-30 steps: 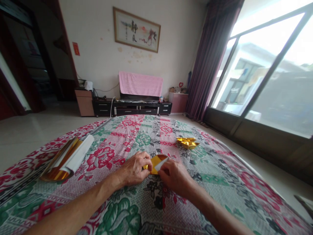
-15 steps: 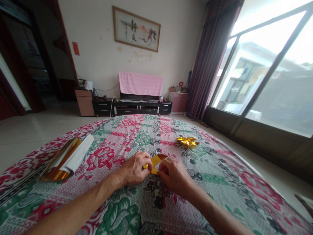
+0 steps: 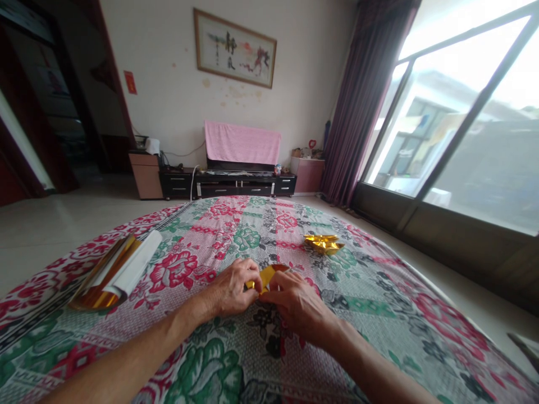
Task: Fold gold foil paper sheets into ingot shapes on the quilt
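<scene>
A sheet of gold foil paper [image 3: 268, 275], partly folded, lies between my hands over the middle of the table. My left hand [image 3: 236, 286] pinches its left end, thumb and fingers closed on it. From the right, my right hand [image 3: 297, 298] grips the near side of the paper, its fingertips almost touching my left thumb. Much of the paper is hidden behind my fingers. Beyond my right hand, folded gold paper ingots [image 3: 326, 245] sit close together on the cloth.
A floral tablecloth [image 3: 210, 359] covers the round table. On the left lies a loosely curled stack of gold and white paper sheets [image 3: 113, 272]. Past the table's far edge stands a low black TV cabinet [image 3: 236, 185], with a pink towel [image 3: 243, 143] above it.
My right hand has moved left along the paper, closer to my left hand, and now covers more of it. My left hand stays nearly in place.
</scene>
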Motion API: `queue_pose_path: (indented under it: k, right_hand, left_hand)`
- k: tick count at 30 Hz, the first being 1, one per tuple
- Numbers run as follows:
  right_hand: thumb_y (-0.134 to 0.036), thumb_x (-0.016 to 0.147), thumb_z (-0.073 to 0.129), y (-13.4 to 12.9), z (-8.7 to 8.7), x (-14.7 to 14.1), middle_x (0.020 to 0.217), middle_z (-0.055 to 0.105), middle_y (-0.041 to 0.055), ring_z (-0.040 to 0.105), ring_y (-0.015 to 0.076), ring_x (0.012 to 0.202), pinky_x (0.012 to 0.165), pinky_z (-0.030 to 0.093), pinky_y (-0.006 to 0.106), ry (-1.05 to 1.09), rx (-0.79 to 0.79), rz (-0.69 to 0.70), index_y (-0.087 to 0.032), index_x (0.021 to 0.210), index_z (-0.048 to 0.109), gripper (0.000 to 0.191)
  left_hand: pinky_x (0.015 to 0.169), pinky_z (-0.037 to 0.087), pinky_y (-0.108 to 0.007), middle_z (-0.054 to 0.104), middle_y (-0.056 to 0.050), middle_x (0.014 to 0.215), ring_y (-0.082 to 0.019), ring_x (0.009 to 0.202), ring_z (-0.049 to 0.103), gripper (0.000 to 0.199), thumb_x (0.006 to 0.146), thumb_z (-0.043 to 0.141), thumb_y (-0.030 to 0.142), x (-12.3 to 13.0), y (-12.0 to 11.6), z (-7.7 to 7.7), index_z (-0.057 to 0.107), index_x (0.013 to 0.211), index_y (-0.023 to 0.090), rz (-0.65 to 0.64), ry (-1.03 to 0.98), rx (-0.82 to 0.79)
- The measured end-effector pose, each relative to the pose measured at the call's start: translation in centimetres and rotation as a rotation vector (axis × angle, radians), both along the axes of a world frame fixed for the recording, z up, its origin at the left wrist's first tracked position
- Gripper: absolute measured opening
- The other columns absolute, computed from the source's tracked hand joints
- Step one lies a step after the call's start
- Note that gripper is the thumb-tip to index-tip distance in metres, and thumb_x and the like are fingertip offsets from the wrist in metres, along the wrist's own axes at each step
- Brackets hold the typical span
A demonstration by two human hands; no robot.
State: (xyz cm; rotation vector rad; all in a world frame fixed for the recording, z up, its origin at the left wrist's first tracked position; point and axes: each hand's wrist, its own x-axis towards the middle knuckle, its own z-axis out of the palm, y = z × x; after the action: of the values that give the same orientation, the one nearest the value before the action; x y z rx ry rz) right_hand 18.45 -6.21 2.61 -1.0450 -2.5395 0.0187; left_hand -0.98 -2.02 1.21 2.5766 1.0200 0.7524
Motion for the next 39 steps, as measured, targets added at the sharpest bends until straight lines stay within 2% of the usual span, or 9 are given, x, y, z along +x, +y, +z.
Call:
queue_pose_path:
  k: [8, 16, 24, 29, 34, 36, 39]
  right_hand:
    - [-0.016, 0.086, 0.047, 0.2, -0.3, 0.1, 0.084, 0.054, 0.0016, 0.044, 0.0126, 0.073, 0.066, 0.031, 0.028, 0.001, -0.018, 0.011, -0.031, 0.103, 0.065, 0.029]
    - [-0.018, 0.084, 0.051, 0.2, 0.0, 0.3, 0.082, 0.054, 0.0016, 0.044, 0.0134, 0.076, 0.068, 0.031, 0.029, -0.035, -0.007, 0.024, -0.028, 0.095, 0.067, 0.021]
    - [-0.008, 0.076, 0.047, -0.3, 1.7, 1.2, 0.074, 0.053, 0.0018, 0.045, 0.0133, 0.073, 0.067, 0.032, 0.029, -0.102, -0.105, 0.006, -0.027, 0.09, 0.069, 0.032]
    - [-0.006, 0.073, 0.048, -0.6, 2.4, 1.7, 0.072, 0.055, 0.0017, 0.046, 0.0116, 0.069, 0.065, 0.031, 0.028, -0.128, -0.152, 0.0, -0.024, 0.083, 0.069, 0.029]
    - [-0.005, 0.068, 0.049, -0.7, 3.2, 2.2, 0.067, 0.055, 0.0022, 0.045, 0.0099, 0.061, 0.059, 0.029, 0.027, -0.179, -0.174, -0.066, -0.02, 0.07, 0.067, 0.024]
    - [-0.005, 0.067, 0.047, -0.7, 3.6, 2.4, 0.07, 0.058, 0.0029, 0.046, 0.0099, 0.062, 0.059, 0.03, 0.027, -0.164, -0.192, -0.086, -0.02, 0.071, 0.068, 0.026]
    - [-0.005, 0.072, 0.042, -0.8, 3.6, 2.1, 0.082, 0.061, 0.0047, 0.051, 0.0103, 0.066, 0.061, 0.033, 0.026, -0.022, -0.181, -0.122, -0.02, 0.081, 0.067, 0.031]
  left_hand:
    - [0.088, 0.041, -0.033, 0.057, -0.004, 0.094, -0.017, 0.093, 0.051, 0.013, 0.072, 0.054, 0.012, 0.1, -0.1, 0.1, 0.065, 0.073, 0.019, 0.0, -0.009, -0.003]
    - [0.087, 0.041, -0.033, 0.057, -0.003, 0.093, -0.016, 0.093, 0.052, 0.013, 0.072, 0.055, 0.011, 0.0, -0.1, 0.2, 0.064, 0.073, 0.019, -0.007, -0.011, -0.001]
    - [0.088, 0.041, -0.033, 0.057, -0.003, 0.094, -0.017, 0.092, 0.052, 0.014, 0.071, 0.055, 0.013, 0.1, -0.3, 0.3, 0.066, 0.072, 0.02, 0.02, -0.013, -0.03]
    - [0.088, 0.041, -0.034, 0.058, -0.003, 0.094, -0.017, 0.092, 0.052, 0.014, 0.07, 0.054, 0.012, 0.1, -0.2, 0.2, 0.066, 0.072, 0.02, 0.016, -0.01, -0.031]
    - [0.087, 0.041, -0.034, 0.058, -0.003, 0.093, -0.017, 0.091, 0.052, 0.015, 0.07, 0.054, 0.013, 0.1, -0.2, 0.2, 0.066, 0.071, 0.02, 0.012, -0.013, -0.031]
    - [0.087, 0.041, -0.035, 0.058, -0.003, 0.093, -0.017, 0.09, 0.052, 0.014, 0.07, 0.054, 0.013, 0.1, -0.2, 0.2, 0.066, 0.071, 0.02, 0.011, -0.016, -0.027]
    - [0.086, 0.041, -0.035, 0.058, -0.003, 0.093, -0.017, 0.09, 0.052, 0.014, 0.07, 0.054, 0.013, 0.1, -0.2, 0.3, 0.066, 0.07, 0.02, 0.016, -0.013, -0.02]
